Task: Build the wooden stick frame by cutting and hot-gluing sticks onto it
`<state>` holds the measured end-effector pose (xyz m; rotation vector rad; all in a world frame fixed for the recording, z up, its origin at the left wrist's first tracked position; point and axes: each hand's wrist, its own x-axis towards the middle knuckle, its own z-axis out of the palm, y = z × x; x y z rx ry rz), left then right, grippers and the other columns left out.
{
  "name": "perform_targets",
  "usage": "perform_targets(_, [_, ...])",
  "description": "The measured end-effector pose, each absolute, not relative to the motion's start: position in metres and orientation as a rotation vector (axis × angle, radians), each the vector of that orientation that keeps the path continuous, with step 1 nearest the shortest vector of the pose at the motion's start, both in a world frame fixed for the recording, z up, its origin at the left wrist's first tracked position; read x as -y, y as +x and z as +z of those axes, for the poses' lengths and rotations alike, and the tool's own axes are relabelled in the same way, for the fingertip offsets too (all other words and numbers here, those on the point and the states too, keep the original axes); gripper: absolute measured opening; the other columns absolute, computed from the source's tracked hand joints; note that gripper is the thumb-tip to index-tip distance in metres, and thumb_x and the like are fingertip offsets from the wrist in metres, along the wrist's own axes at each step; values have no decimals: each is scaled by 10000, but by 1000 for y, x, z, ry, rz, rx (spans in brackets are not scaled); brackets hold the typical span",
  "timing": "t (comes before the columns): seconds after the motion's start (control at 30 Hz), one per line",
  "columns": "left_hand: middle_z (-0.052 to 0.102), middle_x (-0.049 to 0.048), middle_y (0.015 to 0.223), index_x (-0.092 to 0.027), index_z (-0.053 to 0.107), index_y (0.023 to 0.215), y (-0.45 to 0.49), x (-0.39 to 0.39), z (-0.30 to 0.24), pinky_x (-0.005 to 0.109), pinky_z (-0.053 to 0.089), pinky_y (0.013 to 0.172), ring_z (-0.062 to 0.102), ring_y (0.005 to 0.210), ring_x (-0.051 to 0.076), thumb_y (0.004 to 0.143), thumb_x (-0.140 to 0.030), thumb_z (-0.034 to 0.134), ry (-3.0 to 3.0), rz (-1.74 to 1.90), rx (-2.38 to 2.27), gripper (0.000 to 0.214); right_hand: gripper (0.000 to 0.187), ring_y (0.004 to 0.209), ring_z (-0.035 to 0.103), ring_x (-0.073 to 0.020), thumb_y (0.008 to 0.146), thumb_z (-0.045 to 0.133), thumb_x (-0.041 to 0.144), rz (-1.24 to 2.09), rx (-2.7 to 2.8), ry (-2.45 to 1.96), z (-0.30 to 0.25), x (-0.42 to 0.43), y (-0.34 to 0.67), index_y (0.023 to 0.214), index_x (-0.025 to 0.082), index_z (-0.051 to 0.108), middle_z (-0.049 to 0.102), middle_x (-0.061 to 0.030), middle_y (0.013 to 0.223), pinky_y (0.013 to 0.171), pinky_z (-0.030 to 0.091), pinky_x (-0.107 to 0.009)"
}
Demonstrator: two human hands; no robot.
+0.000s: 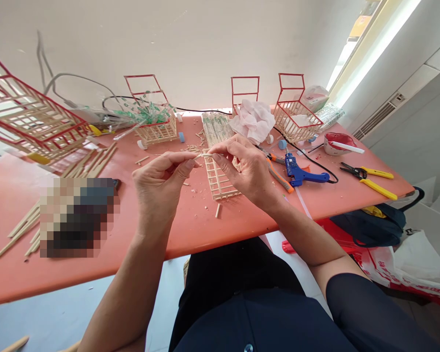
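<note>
wooden stick (204,155) pinched at both ends, left hand (161,183) and right hand (247,171), above the table (190,230) middle, over the stick lattice (220,178). judgement: keep grip light and level to avoid snapping it.

Head camera — looking down, close over table (212,230)

A salmon-red table (14,205) stands against a plain white wall (190,44), with bright daylight at the right.
</note>
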<state>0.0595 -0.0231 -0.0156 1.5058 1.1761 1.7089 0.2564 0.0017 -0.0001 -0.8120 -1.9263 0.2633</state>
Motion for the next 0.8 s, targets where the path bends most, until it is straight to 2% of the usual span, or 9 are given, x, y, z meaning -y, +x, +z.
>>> perform_targets(0.13, [816,-9,895,-347,889,985,59,23,-16,297,538,697,719,834,171,925,-332,865,1525,1699,-1170,66,200,852,587,-146,1129,615,342,265,1923,-811,-1,-1,256,1130,213,768,715,-24,981,814,506,-288])
perform_targets(0.47, [815,-42,882,-298,894,1008,57,24,-15,324,502,714,681,818,155,948,-266,854,1534,1694,-1130,79,203,837,590,-138,1127,624,341,285,1913,-784,0,-1,257,1116,199,769,712,-17,967,793,493,-276])
perform_targets(0.67, [806,-50,859,-285,896,1023,55,22,-17,289,478,663,617,730,109,956,-269,845,1556,1713,-1126,86,220,851,595,-142,1132,612,361,292,1906,-794,0,-1,257,1109,207,766,715,-20,975,793,497,-277])
perform_targets(0.8, [805,-34,857,-266,893,1018,56,19,-19,273,504,684,673,769,125,943,-288,839,1576,1728,-1155,95,210,844,599,-135,1128,621,339,302,1890,-766,2,0,257,1082,193,765,712,-15,952,794,495,-267])
